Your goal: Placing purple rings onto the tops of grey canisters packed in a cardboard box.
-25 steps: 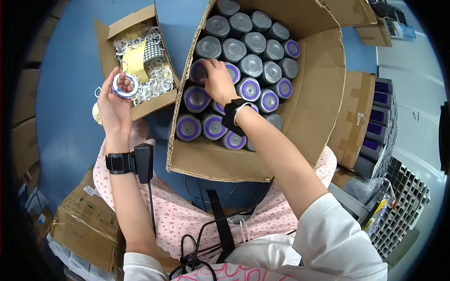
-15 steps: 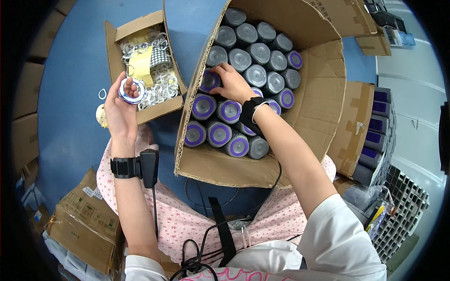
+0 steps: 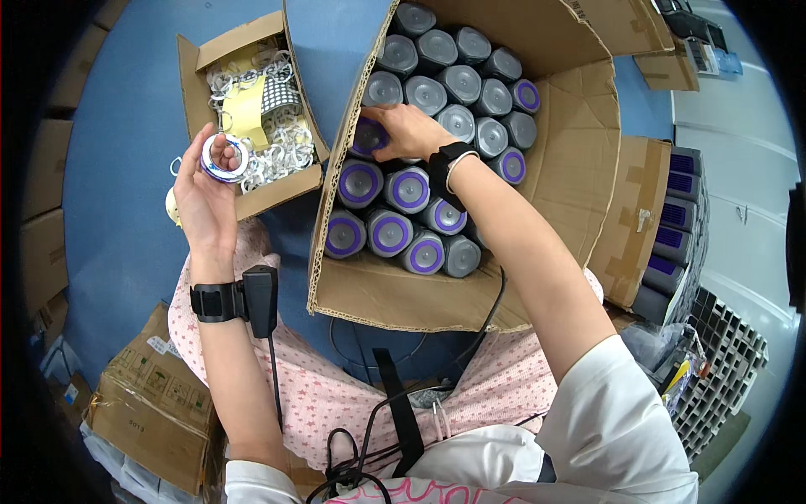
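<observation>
My left hand [image 3: 207, 189] is closed on white rings with blue-purple edges [image 3: 225, 158], with fingertips poking through the middle. It is beside the small carton of loose white rings. Inside the big carton, my right hand [image 3: 407, 133] curls over the end of a grey canister with a purple ring [image 3: 370, 137] by the left wall. Its fingers lie on the far side of that end and the thumb on the near side. Around it stand several grey canisters [image 3: 359, 183], some with purple rings on their ends, others plain grey [image 3: 425, 96].
The small carton [image 3: 280, 191] has yellow paper [image 3: 244, 113] among its rings. The large open carton [image 3: 403, 307] sits before my knees. Another carton [image 3: 635, 223] and dark canisters [image 3: 669, 244] stand at right. A taped carton [image 3: 151, 395] is at lower left. Cables cross my lap.
The view has shifted slightly, so the cartons appear a little higher and further left. My right hand stays at the same canister, its fingers now further over the end. My left hand keeps its rings.
</observation>
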### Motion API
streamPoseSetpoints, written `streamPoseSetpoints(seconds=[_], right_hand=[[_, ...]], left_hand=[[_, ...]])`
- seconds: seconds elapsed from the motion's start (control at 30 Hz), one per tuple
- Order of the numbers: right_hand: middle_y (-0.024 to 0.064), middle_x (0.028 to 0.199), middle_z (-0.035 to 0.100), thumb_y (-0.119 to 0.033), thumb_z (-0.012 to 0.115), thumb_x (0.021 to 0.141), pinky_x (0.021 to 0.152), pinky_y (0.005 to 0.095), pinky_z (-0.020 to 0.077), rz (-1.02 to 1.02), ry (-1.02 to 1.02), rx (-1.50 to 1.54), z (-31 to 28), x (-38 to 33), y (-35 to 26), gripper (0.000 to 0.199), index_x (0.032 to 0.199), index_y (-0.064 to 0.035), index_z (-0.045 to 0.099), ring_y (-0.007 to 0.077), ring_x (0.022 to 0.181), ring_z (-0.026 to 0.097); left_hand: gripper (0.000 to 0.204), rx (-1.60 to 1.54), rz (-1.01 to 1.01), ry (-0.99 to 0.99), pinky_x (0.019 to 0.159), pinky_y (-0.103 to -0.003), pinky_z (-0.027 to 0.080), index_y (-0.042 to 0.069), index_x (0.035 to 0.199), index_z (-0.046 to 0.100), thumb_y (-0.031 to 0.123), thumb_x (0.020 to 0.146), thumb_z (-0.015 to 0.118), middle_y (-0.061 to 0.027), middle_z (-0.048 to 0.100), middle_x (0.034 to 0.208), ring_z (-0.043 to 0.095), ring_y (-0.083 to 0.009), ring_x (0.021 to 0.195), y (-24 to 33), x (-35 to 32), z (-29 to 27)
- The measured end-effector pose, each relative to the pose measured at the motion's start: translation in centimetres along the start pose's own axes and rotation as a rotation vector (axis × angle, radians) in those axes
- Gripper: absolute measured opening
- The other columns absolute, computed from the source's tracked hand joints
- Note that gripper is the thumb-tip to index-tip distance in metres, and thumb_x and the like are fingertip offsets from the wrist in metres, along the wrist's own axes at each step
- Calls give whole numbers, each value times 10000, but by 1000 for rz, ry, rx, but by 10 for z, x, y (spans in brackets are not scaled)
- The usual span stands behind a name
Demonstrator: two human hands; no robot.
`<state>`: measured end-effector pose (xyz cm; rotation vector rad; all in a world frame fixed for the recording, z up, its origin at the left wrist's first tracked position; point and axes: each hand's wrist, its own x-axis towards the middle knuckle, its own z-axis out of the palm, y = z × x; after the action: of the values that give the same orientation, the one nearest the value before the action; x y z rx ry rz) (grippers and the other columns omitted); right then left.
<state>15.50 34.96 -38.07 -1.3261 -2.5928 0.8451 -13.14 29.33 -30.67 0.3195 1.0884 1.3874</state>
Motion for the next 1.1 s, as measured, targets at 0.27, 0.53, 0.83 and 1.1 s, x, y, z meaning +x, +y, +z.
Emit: streamPoseSetpoints(seconds=[0.27,0.53,0.83,1.1], right_hand=[[171,1124,606,-190,781,574,880,384,483,-24,-73,21,1,5,8,706,1216,-24,540,341,1018,585],[161,1176,583,-136,735,588,897,390,465,4,-158,105,-4,6,14,644,1201,-50,557,336,1044,568],[143,1161,522,-139,722,668,808,334,508,77,37,140,5,-7,11,517,1155,-32,585,279,893,608],[211,1006,606,-164,721,667,800,411,505,385,350,187,23,-8,-4,310,906,24,662,359,892,615]], left_hand=[[401,-12,-12,-18,778,-250,459,-51,1254,393,201,953,474,-49,538,941,519,-118,847,0,2,-1],[338,-59,-13,39,737,-248,463,-44,1168,504,192,927,512,-66,555,924,529,-131,819,-2,2,-3],[426,-1,-18,-4,803,-253,451,-51,1276,391,219,955,467,-48,529,957,513,-117,884,-2,3,-2],[429,-4,-22,-26,811,-255,449,-53,1282,390,221,959,459,-52,523,977,510,-120,883,-4,3,-4]])
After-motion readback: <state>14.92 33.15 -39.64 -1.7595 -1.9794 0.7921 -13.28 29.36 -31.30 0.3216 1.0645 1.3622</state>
